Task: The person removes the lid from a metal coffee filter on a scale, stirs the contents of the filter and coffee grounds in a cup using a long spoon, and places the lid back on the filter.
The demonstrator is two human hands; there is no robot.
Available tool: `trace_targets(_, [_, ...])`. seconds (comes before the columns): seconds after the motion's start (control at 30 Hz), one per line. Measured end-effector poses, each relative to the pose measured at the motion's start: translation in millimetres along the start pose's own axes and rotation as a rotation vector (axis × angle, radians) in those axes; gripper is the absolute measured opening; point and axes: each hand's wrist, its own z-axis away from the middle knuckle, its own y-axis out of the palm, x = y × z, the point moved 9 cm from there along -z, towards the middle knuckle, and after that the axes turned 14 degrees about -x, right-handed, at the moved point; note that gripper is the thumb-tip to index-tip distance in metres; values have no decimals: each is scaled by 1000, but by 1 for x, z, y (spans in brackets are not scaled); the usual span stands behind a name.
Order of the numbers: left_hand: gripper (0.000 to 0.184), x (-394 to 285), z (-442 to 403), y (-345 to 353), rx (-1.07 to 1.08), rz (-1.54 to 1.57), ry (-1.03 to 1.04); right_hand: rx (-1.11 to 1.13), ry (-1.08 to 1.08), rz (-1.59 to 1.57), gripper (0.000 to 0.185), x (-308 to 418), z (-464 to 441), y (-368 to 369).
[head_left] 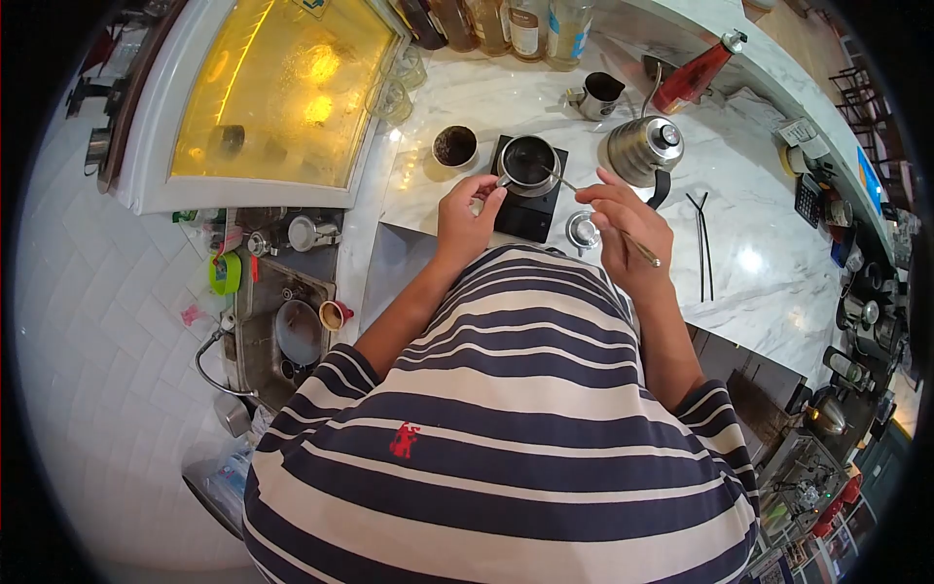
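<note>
A metal cup with dark contents sits on a black digital scale. My left hand is closed on the cup's handle at its near left side. In my right hand is a long thin spoon, slanting across the fingers with its far end inside the cup. What that end touches is hidden by the dark contents. Just left of my right hand lies a small round metal item, perhaps a lid. A white cup holding dark grounds stands left of the scale.
A gooseneck kettle stands right of the scale, near a metal pitcher. Two black straws lie farther right. Several bottles and a red bottle line the back. A sink is at the left.
</note>
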Motion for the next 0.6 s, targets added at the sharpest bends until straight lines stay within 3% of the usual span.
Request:
trace_targets(0.37, [23,9,3,-1,8,14,-29,-2,-21,23,9,3,-2,1])
trace_targets(0.6, [25,7,2,-2,5,27,-38,-153,-40,-10,5,10,-12,-21])
